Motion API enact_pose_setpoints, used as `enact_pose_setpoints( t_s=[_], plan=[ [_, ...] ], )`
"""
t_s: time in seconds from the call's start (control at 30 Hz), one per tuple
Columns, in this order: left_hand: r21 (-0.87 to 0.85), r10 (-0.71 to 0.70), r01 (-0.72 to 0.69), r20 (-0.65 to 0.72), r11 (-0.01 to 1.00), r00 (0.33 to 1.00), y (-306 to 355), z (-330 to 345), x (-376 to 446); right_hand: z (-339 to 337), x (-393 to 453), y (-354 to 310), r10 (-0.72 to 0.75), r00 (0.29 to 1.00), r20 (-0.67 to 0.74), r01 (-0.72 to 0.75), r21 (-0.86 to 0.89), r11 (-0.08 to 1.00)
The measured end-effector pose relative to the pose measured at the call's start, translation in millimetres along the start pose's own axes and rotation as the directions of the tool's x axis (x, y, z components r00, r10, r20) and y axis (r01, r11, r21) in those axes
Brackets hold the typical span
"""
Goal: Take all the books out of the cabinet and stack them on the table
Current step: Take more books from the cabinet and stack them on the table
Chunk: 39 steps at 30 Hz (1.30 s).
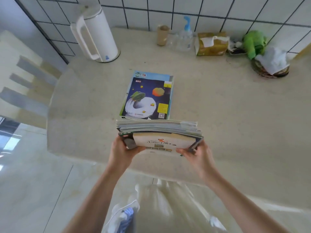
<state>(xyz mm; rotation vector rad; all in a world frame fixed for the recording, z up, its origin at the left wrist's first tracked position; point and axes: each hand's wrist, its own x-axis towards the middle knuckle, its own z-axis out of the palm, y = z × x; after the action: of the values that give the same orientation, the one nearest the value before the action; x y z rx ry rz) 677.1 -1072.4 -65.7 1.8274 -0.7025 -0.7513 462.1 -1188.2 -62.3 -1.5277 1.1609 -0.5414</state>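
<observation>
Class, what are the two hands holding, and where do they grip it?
A bundle of thin books, gripped at its near corners: left hand one side, right hand the other.

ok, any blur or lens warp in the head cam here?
Head view: strong wide-angle warp, the tiled wall grout lines and table edge bow; the lower frame around the legs is smeared; window glare on the floor at left; the held bundle of books reads fairly sharp.

There are two hands [124, 148], two book piles [146, 96], one kettle [96, 34], one bottle [185, 37], one tissue pack [211, 43], one chair [21, 81].
</observation>
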Motion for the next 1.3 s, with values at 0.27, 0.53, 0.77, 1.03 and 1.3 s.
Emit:
enact_pose_setpoints(
  t_s=[0.27,0.53,0.77,1.03,1.3],
  plan=[
    [0.082,-0.029,0.035,-0.073,0.996,0.997,-17,-11,23,23,26,10,-0.060,0.996,0.060,0.059,0.019,0.998],
    [0.173,-0.056,0.053,0.009,0.983,0.998,-39,-24,25,27,26,26,-0.056,0.993,0.102,0.064,-0.076,0.995],
    [0.221,-0.105,0.095,0.033,0.971,0.994,-48,-24,27,28,38,37,-0.129,0.989,0.073,0.145,-0.301,0.943],
    [0.203,-0.203,0.195,0.020,0.960,0.979,-43,-23,45,24,57,16,-0.007,0.993,0.115,0.037,-0.264,0.964],
    [0.045,-0.279,0.277,0.060,0.960,0.958,3,-34,109,28,119,-55,0.247,0.929,0.274,-0.257,0.000,0.967]
  ],
)
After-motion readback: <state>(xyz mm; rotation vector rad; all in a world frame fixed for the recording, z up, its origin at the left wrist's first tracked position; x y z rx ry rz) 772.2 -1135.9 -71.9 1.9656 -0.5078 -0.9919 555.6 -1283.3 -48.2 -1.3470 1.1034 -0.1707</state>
